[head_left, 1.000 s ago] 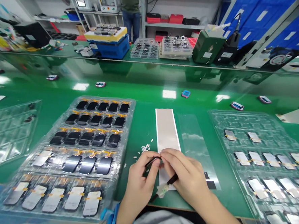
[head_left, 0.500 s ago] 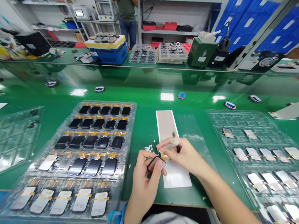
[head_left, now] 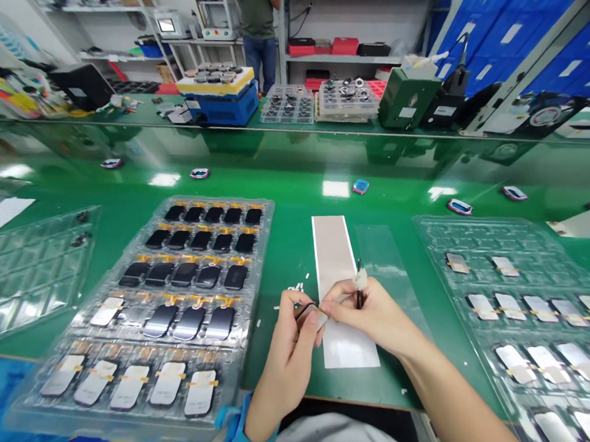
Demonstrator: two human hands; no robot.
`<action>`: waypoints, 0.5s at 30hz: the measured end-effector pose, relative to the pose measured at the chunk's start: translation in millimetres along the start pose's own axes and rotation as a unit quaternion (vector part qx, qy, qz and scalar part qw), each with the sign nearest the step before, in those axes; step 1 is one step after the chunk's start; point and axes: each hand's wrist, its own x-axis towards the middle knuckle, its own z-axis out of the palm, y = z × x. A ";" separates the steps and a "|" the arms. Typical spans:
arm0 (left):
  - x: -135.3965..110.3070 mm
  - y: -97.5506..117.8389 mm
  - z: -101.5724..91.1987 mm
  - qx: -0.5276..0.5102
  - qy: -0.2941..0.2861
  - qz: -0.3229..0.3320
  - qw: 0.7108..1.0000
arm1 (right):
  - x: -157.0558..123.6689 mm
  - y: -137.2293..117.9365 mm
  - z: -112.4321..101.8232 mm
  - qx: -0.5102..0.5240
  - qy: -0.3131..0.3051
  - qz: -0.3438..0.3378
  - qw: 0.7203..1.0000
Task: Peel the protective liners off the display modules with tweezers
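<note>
My green epoxy bench [head_left: 294,211], glossy, lights reflected. Lower left of the frame: clear plastic tray [head_left: 271,249], rows of dark display panels [head_left: 208,277] with gold tabs. Lower right: second clear tray [head_left: 455,228], pale-backed panels. Between them, a pale pink film strip [head_left: 333,252] just beside a clear film sheet [head_left: 377,249]; white flecks [head_left: 296,288] left of the strip. Far left: third clear tray [head_left: 38,277]. Upper middle: small colored-rim parts [head_left: 360,187] lying loose, well apart.

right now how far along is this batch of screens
Looks done: the pale-faced panels in the right tray. In hand: a small screen in the left hand, with a small tool in the right hand. Left, it seems: the black screens in the left tray.
</note>
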 end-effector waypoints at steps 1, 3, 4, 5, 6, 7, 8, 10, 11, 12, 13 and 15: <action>-0.2 0.3 -0.1 -0.003 -0.001 0.001 1.000 | -0.9 -0.4 0.1 -0.011 0.004 -0.009 1.000; -0.6 1.2 -0.4 -0.009 -0.002 0.003 1.000 | -2.3 -1.6 0.5 -0.031 0.007 -0.031 0.999; -0.9 1.8 -0.7 -0.011 -0.003 0.005 1.000 | -2.8 -2.4 0.6 -0.042 0.009 -0.041 0.998; -1.2 2.4 -1.1 -0.013 -0.005 0.008 1.000 | -3.2 -3.3 0.7 -0.054 0.014 -0.052 0.997; -1.6 2.9 -1.4 -0.013 -0.009 0.010 1.000 | -3.7 -4.3 0.6 -0.067 0.020 -0.063 0.996; -2.0 3.3 -1.8 -0.012 -0.012 0.012 1.000 | -4.2 -5.3 0.3 -0.078 0.027 -0.074 0.994; -2.3 3.5 -2.1 -0.010 -0.016 0.013 1.000 | -4.8 -6.4 -0.1 -0.087 0.031 -0.084 0.992; -2.3 3.1 -2.2 -0.005 -0.020 0.011 1.000 | -5.9 -8.5 -1.3 -0.100 0.030 -0.095 0.990; -1.9 2.7 -2.0 -0.003 -0.021 0.009 1.000 | -6.4 -9.4 -1.8 -0.104 0.025 -0.097 0.990; -1.3 2.1 -1.7 -0.002 -0.022 0.008 1.000 | -6.6 -10.1 -2.1 -0.107 0.020 -0.099 0.989; -0.4 1.4 -1.2 -0.001 -0.025 0.009 1.000 | -6.8 -10.6 -2.2 -0.109 0.019 -0.101 0.989; 1.7 0.4 0.0 0.003 -0.025 0.011 1.000 | -7.1 -11.4 -2.0 -0.116 0.025 -0.104 0.988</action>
